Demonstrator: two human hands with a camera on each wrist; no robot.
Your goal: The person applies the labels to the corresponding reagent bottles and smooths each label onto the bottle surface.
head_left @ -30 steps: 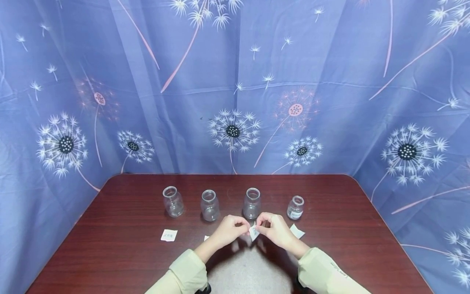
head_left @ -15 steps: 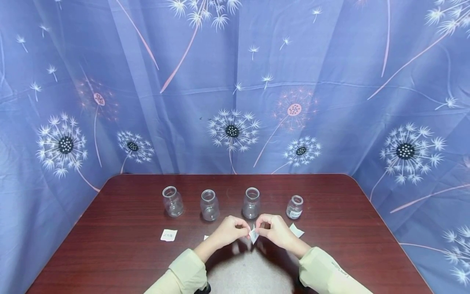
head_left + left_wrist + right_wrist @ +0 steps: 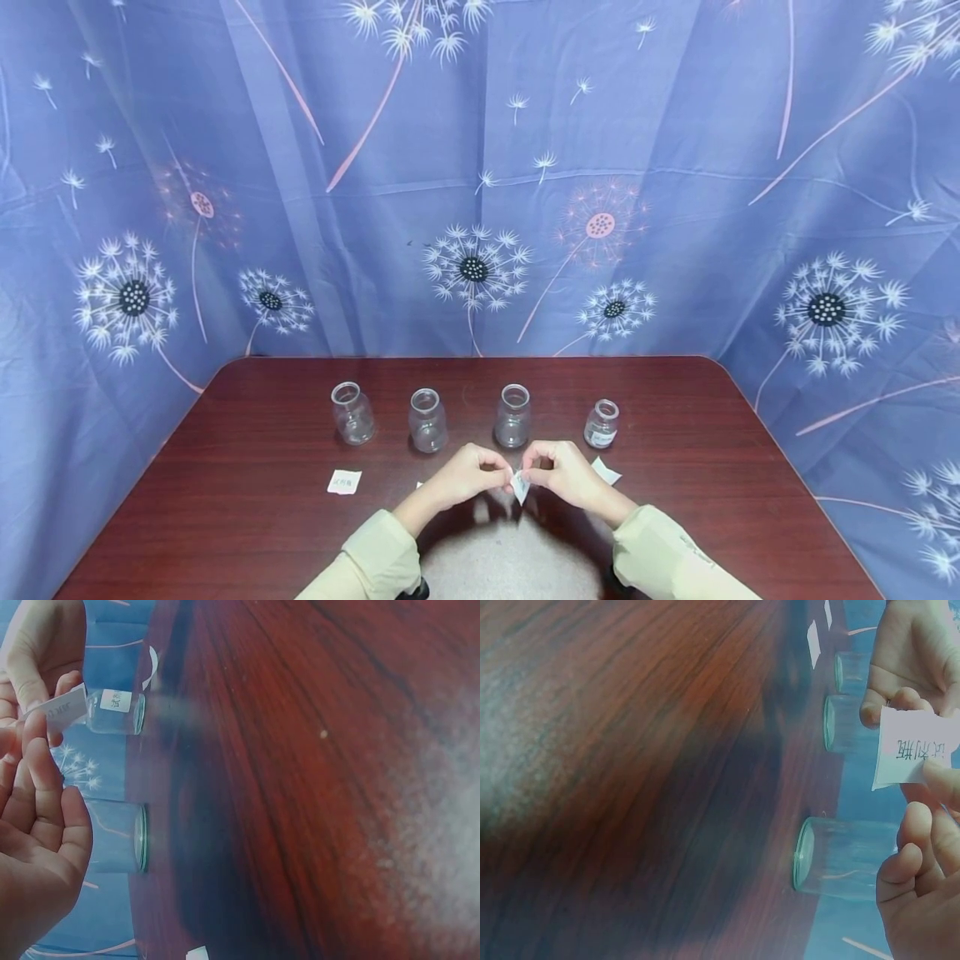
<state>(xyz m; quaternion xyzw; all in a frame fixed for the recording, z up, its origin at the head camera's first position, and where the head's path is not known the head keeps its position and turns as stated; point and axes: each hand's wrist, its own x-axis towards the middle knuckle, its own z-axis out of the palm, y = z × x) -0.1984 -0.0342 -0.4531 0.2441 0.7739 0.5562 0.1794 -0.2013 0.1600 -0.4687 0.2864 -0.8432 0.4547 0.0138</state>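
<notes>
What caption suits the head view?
Both hands pinch a small paper label before four glass jars.

Makeshift staged set: dandelion-print curtain (image 3: 480,167) behind a wooden table (image 3: 225,500).

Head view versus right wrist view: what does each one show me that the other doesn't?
Only the head view shows all four glass jars in a row, the rightmost jar already labelled, loose labels lying on the table, and the curtain behind. Only the right wrist view shows handwriting on the held label, though I cannot read it surely. Both show the left hand and right hand pinching that label together above the table, with jars beyond.
</notes>
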